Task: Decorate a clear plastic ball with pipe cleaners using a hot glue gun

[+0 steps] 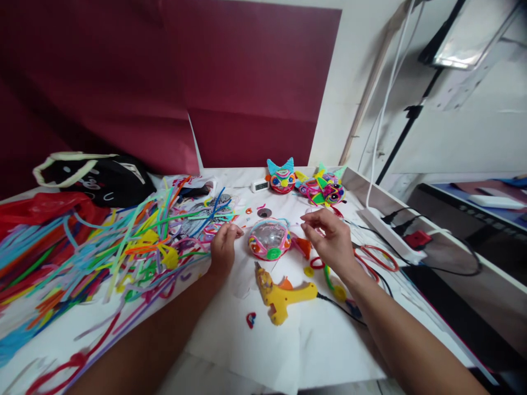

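A clear plastic ball [269, 238] wrapped with colourful pipe cleaners lies on the white table between my hands. My left hand [224, 247] is just left of the ball, its fingers curled together; whether they hold anything is too small to tell. To the right, my right hand [327, 236] is raised with thumb and forefinger bent and a gap between them, nothing visible in it. Neither hand touches the ball. Nearer to me lies a yellow glue gun [284, 296], its nozzle pointing up and left. A small red and blue curled piece [251, 320] sits below it.
Piles of pipe cleaners [140, 236] cover the left side. Two finished-looking figures [282, 176] and a small digital display [259, 186] stand at the back. A power strip [391, 236], cables and a black bag [102, 178] are also in view.
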`<action>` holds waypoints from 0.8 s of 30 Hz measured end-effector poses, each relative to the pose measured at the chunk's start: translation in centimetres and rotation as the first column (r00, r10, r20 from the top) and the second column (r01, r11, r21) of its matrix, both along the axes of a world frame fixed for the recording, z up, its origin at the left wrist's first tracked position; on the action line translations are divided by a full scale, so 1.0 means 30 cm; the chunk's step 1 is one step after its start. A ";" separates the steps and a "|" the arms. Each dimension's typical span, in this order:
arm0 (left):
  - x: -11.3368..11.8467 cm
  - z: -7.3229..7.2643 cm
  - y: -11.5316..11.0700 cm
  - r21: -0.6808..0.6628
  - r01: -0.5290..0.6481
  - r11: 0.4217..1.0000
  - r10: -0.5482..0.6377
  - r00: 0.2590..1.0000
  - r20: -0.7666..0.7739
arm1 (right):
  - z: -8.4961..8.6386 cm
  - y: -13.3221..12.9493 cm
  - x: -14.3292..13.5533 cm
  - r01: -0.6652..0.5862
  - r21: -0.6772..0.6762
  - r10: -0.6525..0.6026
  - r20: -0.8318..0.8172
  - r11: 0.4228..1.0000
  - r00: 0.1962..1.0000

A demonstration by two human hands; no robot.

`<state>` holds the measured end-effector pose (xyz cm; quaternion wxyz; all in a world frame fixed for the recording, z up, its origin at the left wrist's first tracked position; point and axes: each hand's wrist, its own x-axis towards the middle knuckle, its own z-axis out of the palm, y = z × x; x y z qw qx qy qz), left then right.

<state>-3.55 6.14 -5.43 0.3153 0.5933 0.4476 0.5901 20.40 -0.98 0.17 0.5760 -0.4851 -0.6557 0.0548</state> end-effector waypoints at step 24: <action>-0.009 0.004 0.015 0.188 -0.086 0.978 0.143 0.939 -0.313 | -0.047 0.036 0.064 0.196 0.402 -0.376 0.440 0.895 0.815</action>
